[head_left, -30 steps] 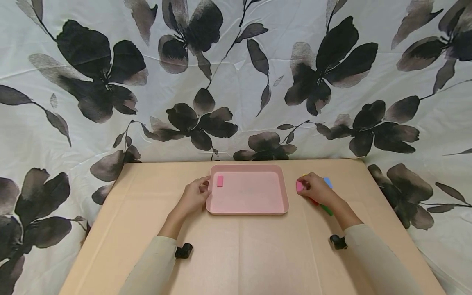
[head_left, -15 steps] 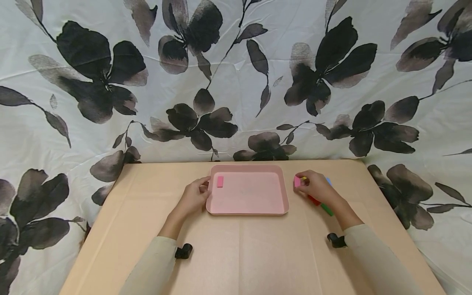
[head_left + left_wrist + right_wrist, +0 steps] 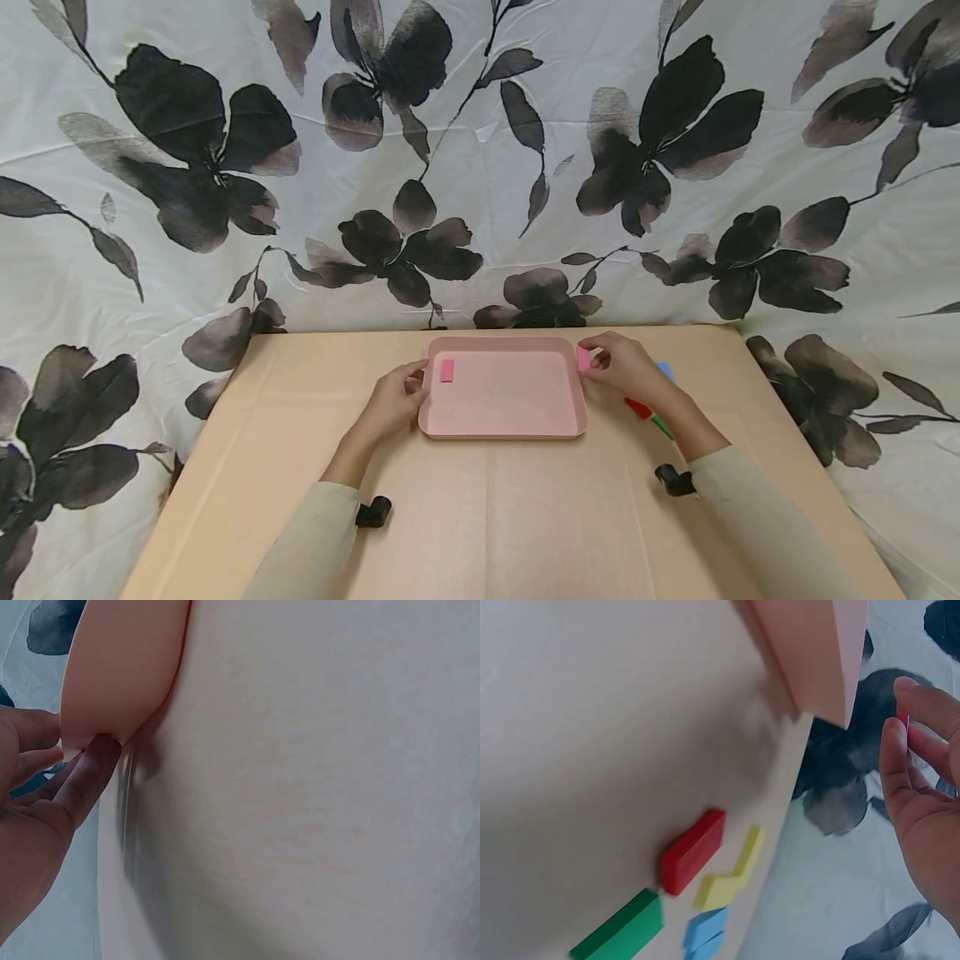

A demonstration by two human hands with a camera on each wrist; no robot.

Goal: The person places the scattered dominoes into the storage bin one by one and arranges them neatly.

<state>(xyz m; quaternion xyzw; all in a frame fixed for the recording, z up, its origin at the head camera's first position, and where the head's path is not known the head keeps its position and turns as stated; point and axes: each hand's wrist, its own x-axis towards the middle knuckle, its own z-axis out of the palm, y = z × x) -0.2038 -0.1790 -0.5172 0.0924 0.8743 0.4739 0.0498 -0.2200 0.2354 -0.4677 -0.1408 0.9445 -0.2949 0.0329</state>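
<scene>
A pink rectangular tray [image 3: 502,434] lies near the table's far edge, and a small pink block [image 3: 447,371] sits in its upper left part. My left hand [image 3: 393,398] holds the tray by its left side; in the left wrist view the thumb [image 3: 94,769] presses the outer wall. Between thumb and fingertips my right hand [image 3: 628,367] pinches another pink block [image 3: 584,359], raised beside the tray's right rim. In the right wrist view only a sliver of that block [image 3: 902,716] shows between the fingers.
Right of the tray, on the table [image 3: 487,517], lie a red block [image 3: 694,853], a green block [image 3: 619,930], a bent yellow block [image 3: 735,871] and a blue piece [image 3: 705,930]. A floral cloth [image 3: 510,150] hangs behind the far edge.
My right hand has moved left from the loose blocks to the tray's right rim, carrying the pink block. The left hand and tray have stayed in place.
</scene>
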